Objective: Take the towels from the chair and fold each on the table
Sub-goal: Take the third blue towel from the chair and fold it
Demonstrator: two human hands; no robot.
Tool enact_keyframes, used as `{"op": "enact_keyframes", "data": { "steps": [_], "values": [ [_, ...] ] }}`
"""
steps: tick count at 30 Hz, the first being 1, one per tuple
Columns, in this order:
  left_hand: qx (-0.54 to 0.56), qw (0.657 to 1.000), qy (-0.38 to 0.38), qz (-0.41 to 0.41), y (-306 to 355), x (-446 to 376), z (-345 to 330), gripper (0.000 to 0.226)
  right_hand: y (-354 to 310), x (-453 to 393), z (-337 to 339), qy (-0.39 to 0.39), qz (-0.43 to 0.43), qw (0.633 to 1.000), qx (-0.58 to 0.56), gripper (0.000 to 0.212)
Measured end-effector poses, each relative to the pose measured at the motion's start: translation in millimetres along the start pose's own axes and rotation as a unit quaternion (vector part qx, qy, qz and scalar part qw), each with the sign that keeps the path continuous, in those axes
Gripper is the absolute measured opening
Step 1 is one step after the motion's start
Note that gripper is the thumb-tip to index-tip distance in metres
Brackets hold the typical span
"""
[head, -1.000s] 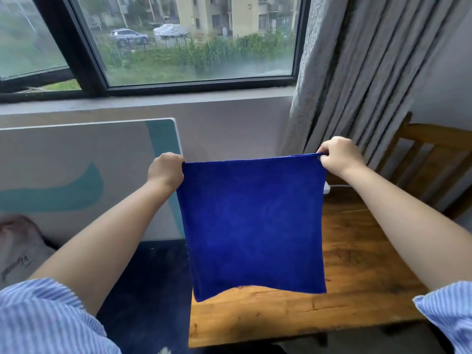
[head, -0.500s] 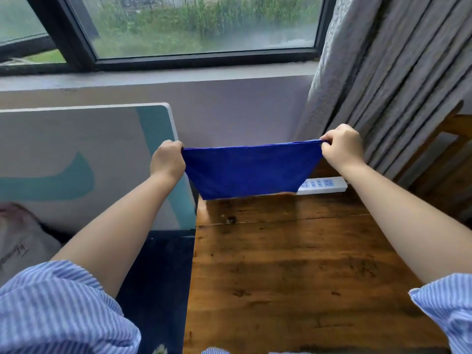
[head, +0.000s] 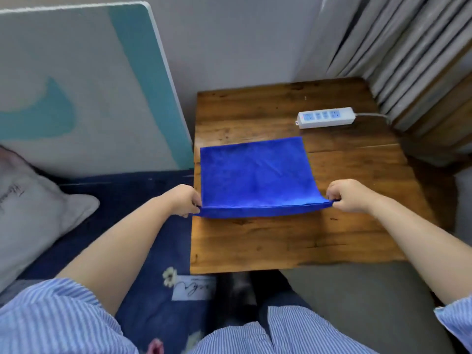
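A blue towel (head: 251,176) lies spread on the wooden table (head: 293,241), its far edge flat on the wood and its near edge lifted slightly. My left hand (head: 185,200) pinches the near left corner at the table's left edge. My right hand (head: 348,196) pinches the near right corner. The near edge stretches taut between both hands just above the tabletop. The wooden chair (head: 444,116) shows only partly at the far right, behind the table.
A white power strip (head: 325,117) with its cable lies at the table's back right. Grey curtains (head: 388,39) hang behind it. A bed with a dark blue cover (head: 143,200), a pillow (head: 33,208) and a leaning panel (head: 84,85) fills the left.
The towel, held up in the air before, has been brought down and laid across the table. Both hands moved down and toward me, and my view tilted downward.
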State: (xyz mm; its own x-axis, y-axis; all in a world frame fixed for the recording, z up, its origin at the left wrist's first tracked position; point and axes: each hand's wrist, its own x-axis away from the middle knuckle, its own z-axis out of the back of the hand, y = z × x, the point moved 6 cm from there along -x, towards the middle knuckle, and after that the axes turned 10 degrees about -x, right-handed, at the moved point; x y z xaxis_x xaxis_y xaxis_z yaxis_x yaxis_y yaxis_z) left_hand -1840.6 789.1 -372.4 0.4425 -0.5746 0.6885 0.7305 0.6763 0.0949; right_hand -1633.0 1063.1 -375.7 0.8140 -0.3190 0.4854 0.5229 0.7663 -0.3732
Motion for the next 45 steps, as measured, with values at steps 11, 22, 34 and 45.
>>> {"op": "enact_keyframes", "data": {
  "steps": [11, 22, 34, 45],
  "values": [
    [0.099, 0.983, -0.154, 0.027, -12, -5, -70, 0.017, 15, 11, -55, -0.111, -0.139, 0.958, -0.223, 0.029],
    [0.542, 0.831, 0.038, 0.118, -37, -65, -19, 0.023, 40, -64, -8, 0.173, -0.136, 0.829, -0.514, 0.026],
    [0.454, 0.835, 0.155, 0.27, -54, -150, -3, 0.019, 49, -155, 1, 0.226, -0.198, 0.869, -0.394, 0.02],
    [0.302, 0.891, 0.157, 0.3, -47, -174, -1, 0.03, 59, -176, -14, 0.232, -0.255, 0.887, -0.307, 0.023]
  ]
}}
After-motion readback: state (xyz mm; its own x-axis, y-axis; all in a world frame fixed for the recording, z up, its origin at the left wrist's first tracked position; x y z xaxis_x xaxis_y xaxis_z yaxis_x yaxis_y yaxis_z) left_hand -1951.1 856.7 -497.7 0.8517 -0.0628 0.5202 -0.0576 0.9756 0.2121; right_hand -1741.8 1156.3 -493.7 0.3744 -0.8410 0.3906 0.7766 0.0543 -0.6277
